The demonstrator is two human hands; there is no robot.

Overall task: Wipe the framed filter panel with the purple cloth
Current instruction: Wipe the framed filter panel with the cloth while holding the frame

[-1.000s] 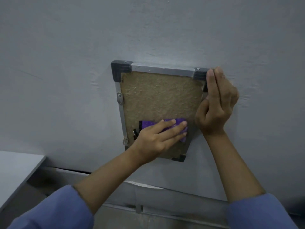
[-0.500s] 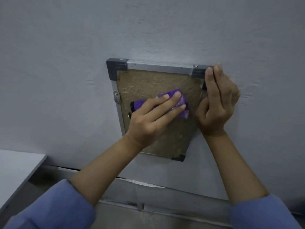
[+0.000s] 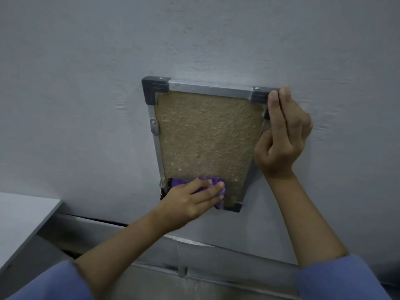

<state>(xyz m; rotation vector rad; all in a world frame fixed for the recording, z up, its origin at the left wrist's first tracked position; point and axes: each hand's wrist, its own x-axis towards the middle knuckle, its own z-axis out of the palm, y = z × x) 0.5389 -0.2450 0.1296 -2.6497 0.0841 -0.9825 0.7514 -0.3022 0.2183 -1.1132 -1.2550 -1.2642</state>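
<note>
Left hand [image 3: 190, 204]: fingers extended flat on the cloth [image 3: 213, 185], pressing it against the panel [image 3: 207, 144] near the lower left corner. The grip is a flat press, not a clench. The cloth shows above and beside the fingertips, bunched, with one fold hanging at the panel's bottom edge.

Right hand [image 3: 281, 137]: grip closed on the panel's right frame edge just below the top right corner, thumb on the front face, fingers curled behind.

The panel stands against the grey wall [image 3: 86, 83], top edge touching it. Frame: metal rails, dark corner caps, two latches on the left rail. Fill: tan fibrous mat.

A tabletop [image 3: 21, 215] corner lies at lower left, well apart from the panel.
</note>
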